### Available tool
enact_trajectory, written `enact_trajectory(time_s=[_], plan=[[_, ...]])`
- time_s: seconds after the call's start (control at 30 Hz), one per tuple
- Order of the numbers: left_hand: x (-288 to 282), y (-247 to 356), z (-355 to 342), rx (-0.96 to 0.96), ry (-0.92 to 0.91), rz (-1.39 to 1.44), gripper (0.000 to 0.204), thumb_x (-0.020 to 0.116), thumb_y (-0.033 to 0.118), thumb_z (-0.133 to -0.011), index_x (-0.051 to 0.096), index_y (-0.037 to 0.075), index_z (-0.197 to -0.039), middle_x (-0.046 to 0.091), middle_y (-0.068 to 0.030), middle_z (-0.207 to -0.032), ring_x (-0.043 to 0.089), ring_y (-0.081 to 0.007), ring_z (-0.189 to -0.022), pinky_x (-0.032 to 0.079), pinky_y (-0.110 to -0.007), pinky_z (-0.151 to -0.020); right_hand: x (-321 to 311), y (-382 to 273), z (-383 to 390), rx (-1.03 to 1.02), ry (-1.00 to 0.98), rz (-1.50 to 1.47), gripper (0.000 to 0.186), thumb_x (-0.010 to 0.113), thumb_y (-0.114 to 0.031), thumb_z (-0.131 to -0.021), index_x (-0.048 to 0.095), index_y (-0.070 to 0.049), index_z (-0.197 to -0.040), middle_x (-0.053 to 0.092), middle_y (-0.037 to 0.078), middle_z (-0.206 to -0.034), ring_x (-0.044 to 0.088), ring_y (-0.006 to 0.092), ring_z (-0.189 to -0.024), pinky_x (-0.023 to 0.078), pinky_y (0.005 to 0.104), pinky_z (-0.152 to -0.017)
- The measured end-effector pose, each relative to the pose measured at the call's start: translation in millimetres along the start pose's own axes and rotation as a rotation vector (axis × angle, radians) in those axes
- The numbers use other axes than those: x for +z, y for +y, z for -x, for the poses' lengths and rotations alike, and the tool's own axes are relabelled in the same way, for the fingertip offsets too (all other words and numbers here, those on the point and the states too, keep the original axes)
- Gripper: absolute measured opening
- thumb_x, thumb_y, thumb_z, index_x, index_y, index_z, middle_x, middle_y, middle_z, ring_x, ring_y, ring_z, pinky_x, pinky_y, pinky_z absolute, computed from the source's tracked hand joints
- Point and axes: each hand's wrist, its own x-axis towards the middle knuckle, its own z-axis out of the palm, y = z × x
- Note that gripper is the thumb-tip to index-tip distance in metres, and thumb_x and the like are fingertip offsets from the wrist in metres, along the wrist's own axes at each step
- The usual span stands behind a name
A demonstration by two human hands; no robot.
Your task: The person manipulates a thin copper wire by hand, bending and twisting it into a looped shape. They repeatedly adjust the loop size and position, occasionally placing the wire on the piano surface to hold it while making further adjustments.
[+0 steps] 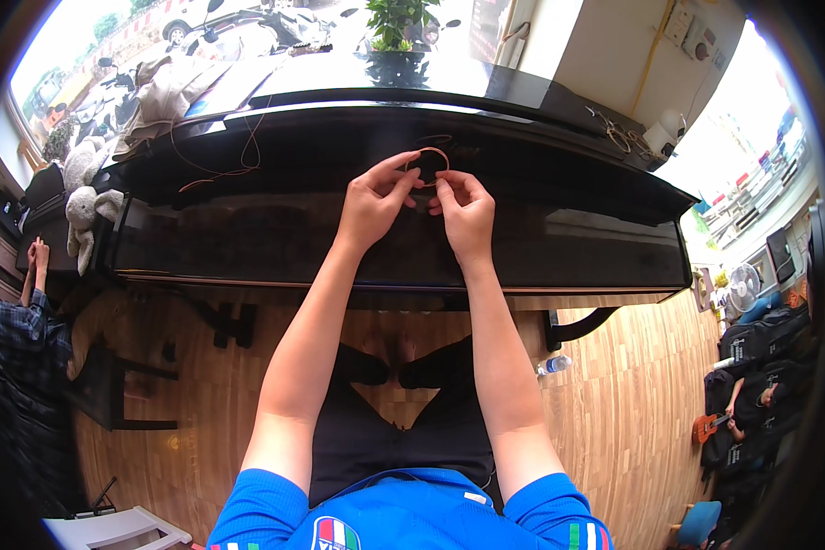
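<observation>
A thin copper-coloured cord point(442, 152), bent into a small loop, is held up over the closed black piano point(293, 247). My left hand point(374, 203) pinches the loop's left side between thumb and fingers. My right hand point(466, 213) grips its right side, the fingertips close to those of the left. Whether it is wire or string, I cannot tell. Another thin reddish cord point(222, 172) hangs over the piano's front on the left, its lower end lying on the black surface.
A grey plush rabbit point(83, 209) sits at the piano's left end, near a person in a plaid sleeve point(32, 316). Coiled cables point(623, 136) and a potted plant point(391, 26) lie behind. A bottle point(554, 365) stands on the floor; a fan point(744, 286) and ukulele point(706, 427) are far right.
</observation>
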Motion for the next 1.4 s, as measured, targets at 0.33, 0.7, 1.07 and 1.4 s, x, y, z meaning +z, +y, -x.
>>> enact_trajectory(time_s=[0.33,0.7,1.07,1.4], plan=[[1.1,-0.4,3.0,0.171,-0.203,-0.077,0.020,0.067,0.002,-0.093,0.076,0.003,-0.111,0.075,-0.0091,-0.107,0.071,-0.0157,-0.096,0.059,-0.028,-0.085,-0.4,2.2,-0.2,-0.005,0.081,0.025,0.010,0.064,-0.007,-0.095,0.065,0.003,-0.098,0.070,0.008,-0.088,0.069,0.0132,-0.076,0.059,0.0273,-0.060],[3.3,5.4,4.5,-0.004,-0.173,-0.166,0.027,0.063,0.006,-0.097,0.072,0.004,-0.122,0.075,-0.0088,-0.113,0.073,-0.0154,-0.089,0.057,-0.026,-0.083,0.5,3.1,-0.2,0.003,0.060,0.046,0.015,0.068,-0.012,-0.096,0.067,0.003,-0.096,0.071,0.007,-0.085,0.070,0.0127,-0.074,0.059,0.0265,-0.063],[4.3,6.4,3.8,-0.044,-0.081,-0.110,0.030,0.060,0.020,-0.102,0.068,0.004,-0.126,0.077,-0.0100,-0.090,0.072,-0.0154,-0.074,0.056,-0.026,-0.070,1.3,2.7,0.3,0.008,0.016,0.046,0.022,0.077,-0.019,-0.091,0.071,0.003,-0.093,0.071,0.005,-0.077,0.064,0.0075,-0.065,0.052,0.0226,-0.056],[-2.3,-3.3,-0.4,-0.064,-0.022,0.009,0.030,0.057,0.026,-0.105,0.066,0.000,-0.116,0.072,-0.0084,-0.074,0.068,-0.0114,-0.062,0.050,-0.022,-0.058,-0.6,-5.7,0.9,0.071,-0.027,-0.073,0.029,0.073,-0.027,-0.095,0.072,0.002,-0.095,0.066,0.001,-0.071,0.058,0.0055,-0.056,0.047,0.0211,-0.052]])
